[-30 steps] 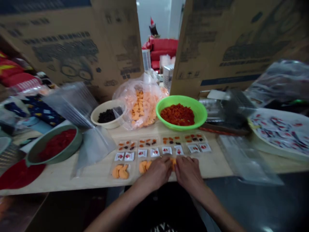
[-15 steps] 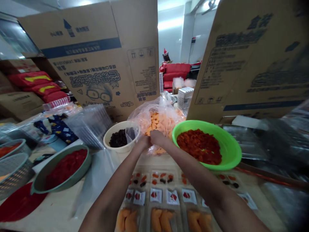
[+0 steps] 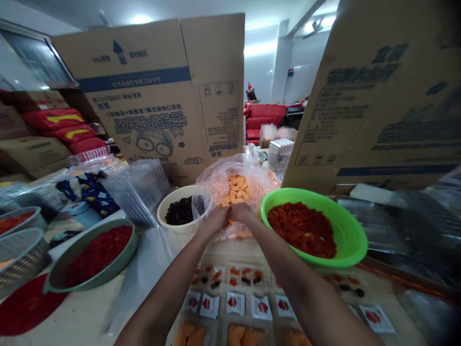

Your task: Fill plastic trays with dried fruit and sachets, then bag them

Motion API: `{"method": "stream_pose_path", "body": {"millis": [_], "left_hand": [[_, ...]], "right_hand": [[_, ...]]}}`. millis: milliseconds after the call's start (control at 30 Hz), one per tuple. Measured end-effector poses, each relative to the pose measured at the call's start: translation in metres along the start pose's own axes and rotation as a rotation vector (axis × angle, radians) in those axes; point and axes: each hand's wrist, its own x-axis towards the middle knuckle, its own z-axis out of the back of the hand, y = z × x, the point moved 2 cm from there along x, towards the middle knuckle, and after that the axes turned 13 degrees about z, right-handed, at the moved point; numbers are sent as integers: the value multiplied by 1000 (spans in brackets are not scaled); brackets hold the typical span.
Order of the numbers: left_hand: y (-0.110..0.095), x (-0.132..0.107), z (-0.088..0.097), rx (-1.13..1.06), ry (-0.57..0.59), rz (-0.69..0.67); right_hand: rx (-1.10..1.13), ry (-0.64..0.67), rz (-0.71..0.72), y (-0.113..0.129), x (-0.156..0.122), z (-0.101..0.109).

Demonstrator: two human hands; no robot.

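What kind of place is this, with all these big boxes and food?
It looks like a small workroom where snacks get packed: clear plastic trays hold dried fruit pieces, a green bowl holds more, and big cardboard boxes stand around.

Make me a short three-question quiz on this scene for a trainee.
1. Which is closer to the white bowl of dark dried fruit: the left hand or the right hand?
2. True or false: the bright green bowl holds near-black pieces.
3. Fill the blank: the orange pieces in front of the person sit in a clear plastic ____.

Key:
1. The left hand.
2. False: it holds red-orange pieces.
3. Bag.
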Motion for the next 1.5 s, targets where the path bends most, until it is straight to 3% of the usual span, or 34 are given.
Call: {"method": "stream_pose_path", "body": {"millis": [167,267,367,500,567,700,800,867,900,967,1033,1100,1167,1233,1367,1433,1500], "left_hand": [[11,-4,28,-262,-70,183],[13,-13,37,-376,-46,260],[5,-28,33,-435,-16,286],[-17,-51,13,-442,43,250],[-27,-58,5,-439,47,242],[-35,-60,7,-464,-34,308],[-43,-71,15,-732,-315,357],[-65,-98,11,-881,-380,280],[-83,-116,3,-892,-303,204],[-127,-158,-25,-888,0,73],[-173,-199,-65,-914,347,15],[-210,-227,-105,-895,523,22],[-234,-240,-134,-791,551,-7],[-246,-246,-148,-590,472,-123],[-246,-259,-144,-189,209,-345],[-242,-269,-140,-48,162,-427],[-239,-279,-140,87,176,-535]], "right_hand": [[269,-144,-130,9,-3,25],[504,-179,-121,18,-24,54],[715,-172,-91,16,-79,84],[1099,-193,-75,-2,-186,113],[1143,-237,-127,-14,-241,122],[1027,-368,-255,-40,-340,138],[821,-478,-313,-57,-401,147],[585,-522,-333,-64,-432,146],[434,-529,-335,-67,-443,143],[103,-519,-305,-67,-456,132],[-192,-499,-247,-64,-460,115],[-393,-438,-197,-60,-460,99],[-495,-323,-158,-59,-461,87],[-518,-237,-101,-61,-468,83],[-521,-339,-53,-68,-490,92],[-520,-356,-37,-66,-498,93],[-494,-295,4,-60,-498,88]]}}
